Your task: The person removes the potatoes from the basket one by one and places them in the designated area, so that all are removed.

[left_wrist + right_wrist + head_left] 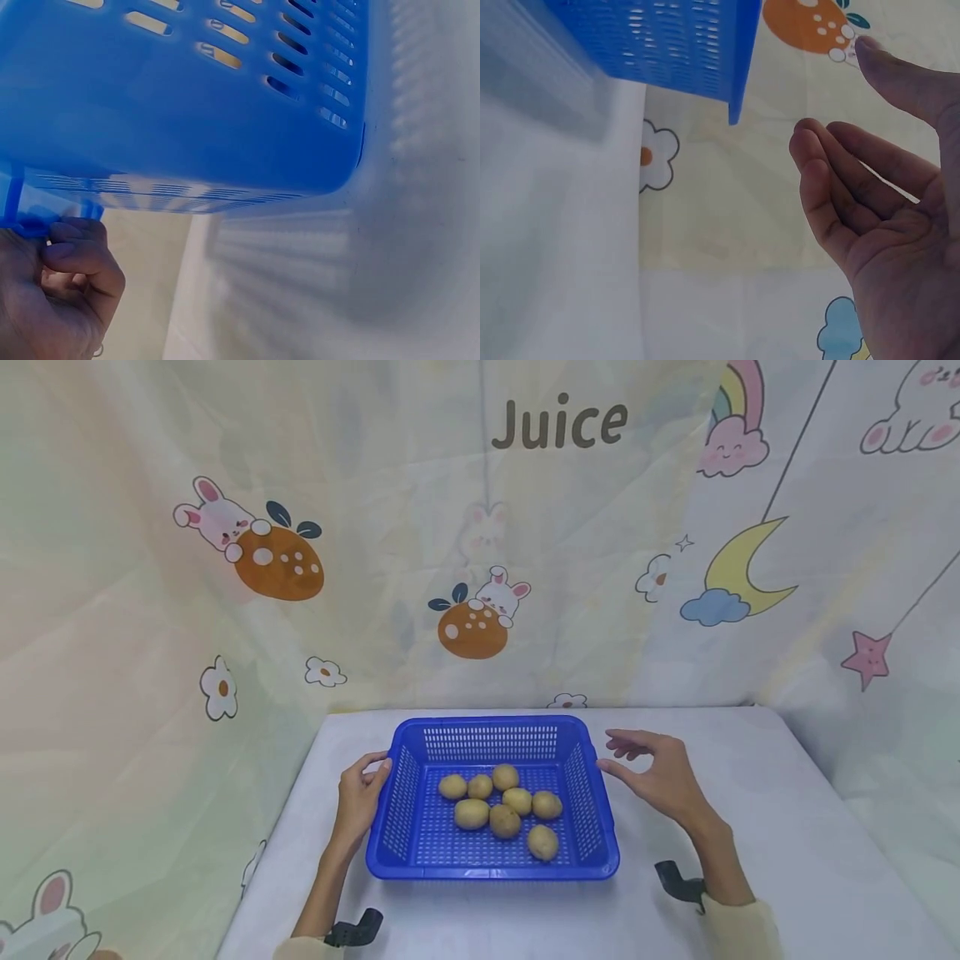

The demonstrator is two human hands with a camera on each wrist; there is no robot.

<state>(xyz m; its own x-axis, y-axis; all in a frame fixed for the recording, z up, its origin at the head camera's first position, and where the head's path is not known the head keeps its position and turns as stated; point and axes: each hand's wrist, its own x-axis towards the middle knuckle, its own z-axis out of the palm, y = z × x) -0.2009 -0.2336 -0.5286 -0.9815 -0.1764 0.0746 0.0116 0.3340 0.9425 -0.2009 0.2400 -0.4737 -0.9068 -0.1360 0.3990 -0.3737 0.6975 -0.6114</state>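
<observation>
A blue plastic basket [491,872] with slotted walls is on the white table in the head view. Several potatoes [472,814] lie loose on its floor. At the basket's left side, my left hand [357,802] grips the rim between thumb and curled fingers. The left wrist view also has this hand [71,289] at the rim, beside the slotted wall. My right hand [667,777] is held off the right rim, thumb and fingers apart. In the right wrist view that hand [885,225] is empty, its fingers softly bent, with a gap to the basket [667,45].
The white table [480,922] extends around the basket. Behind it and at both sides hangs a printed cloth [375,635] with rabbits, flowers and a moon. Dark wrist mounts [356,928] sit on both forearms.
</observation>
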